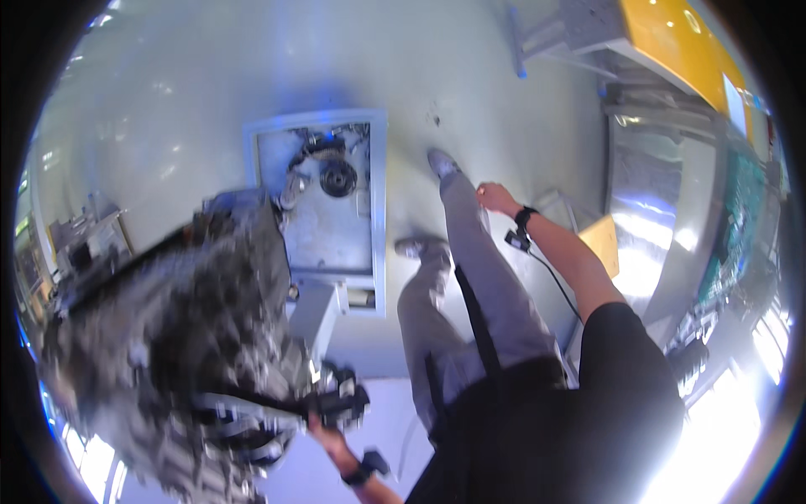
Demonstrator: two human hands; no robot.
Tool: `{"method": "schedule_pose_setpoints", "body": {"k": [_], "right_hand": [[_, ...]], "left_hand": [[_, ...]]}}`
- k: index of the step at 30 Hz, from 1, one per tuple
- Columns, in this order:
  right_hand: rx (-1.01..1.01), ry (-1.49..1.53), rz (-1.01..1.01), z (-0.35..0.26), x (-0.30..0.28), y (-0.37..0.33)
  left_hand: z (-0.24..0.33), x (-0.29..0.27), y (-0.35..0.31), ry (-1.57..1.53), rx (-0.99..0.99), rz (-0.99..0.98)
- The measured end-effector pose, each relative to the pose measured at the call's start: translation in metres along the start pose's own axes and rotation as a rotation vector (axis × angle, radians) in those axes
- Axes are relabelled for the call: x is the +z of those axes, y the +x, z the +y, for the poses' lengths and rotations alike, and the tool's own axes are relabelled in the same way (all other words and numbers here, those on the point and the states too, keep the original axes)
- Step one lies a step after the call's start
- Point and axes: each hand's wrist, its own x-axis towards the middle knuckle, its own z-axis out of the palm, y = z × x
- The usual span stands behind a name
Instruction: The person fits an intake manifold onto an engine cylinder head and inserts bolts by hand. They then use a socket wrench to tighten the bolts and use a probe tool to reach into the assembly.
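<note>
To my left stands a big grey metal assembly that looks like an engine (227,311), smeared by motion. My left hand (327,437) is at its near right side, against a black part (340,401) that sticks out. The fingers there are blurred and partly hidden, so their grip does not show. My right hand (497,199) hangs out ahead over my right leg, apart from the engine. Its fingers are curled closed, and whatever may be inside them is hidden. A black band (524,218) with a small device and cable is on the right wrist.
Beyond the engine, a blue-framed tray (379,210) holds a round black wheel-like part (338,178) and other dark parts. On the right are a shiny metal cart (642,202), a tan board (600,245) and a yellow-topped unit (672,42). My feet stand on grey floor.
</note>
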Motion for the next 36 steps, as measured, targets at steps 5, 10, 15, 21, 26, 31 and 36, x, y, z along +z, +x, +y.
{"method": "schedule_pose_setpoints", "body": {"k": [5,10,15,21,26,31,36], "right_hand": [[0.056,-0.042,0.107,0.065,0.032,0.154],[-0.121,-0.04,0.186,0.092,0.082,0.286],[-0.081,-0.202,0.202,0.094,0.12,0.38],[-0.089,-0.356,0.224,0.125,0.132,0.395],[0.056,-0.111,0.158,0.094,0.151,0.314],[-0.045,0.125,0.231,0.091,0.102,0.189],[0.378,0.445,0.097,0.164,0.008,0.029]], "left_hand": [[-0.05,-0.019,0.018,-0.043,-0.092,0.132],[-0.061,0.019,0.06,0.08,-0.177,0.252],[-0.067,0.037,0.089,0.142,-0.223,0.3],[-0.074,0.035,0.105,0.158,-0.253,0.283],[-0.061,0.018,0.074,0.118,-0.223,0.254],[-0.056,-0.006,0.018,-0.028,-0.108,0.176],[-0.044,-0.008,0.019,-0.181,0.033,-0.156]]}}
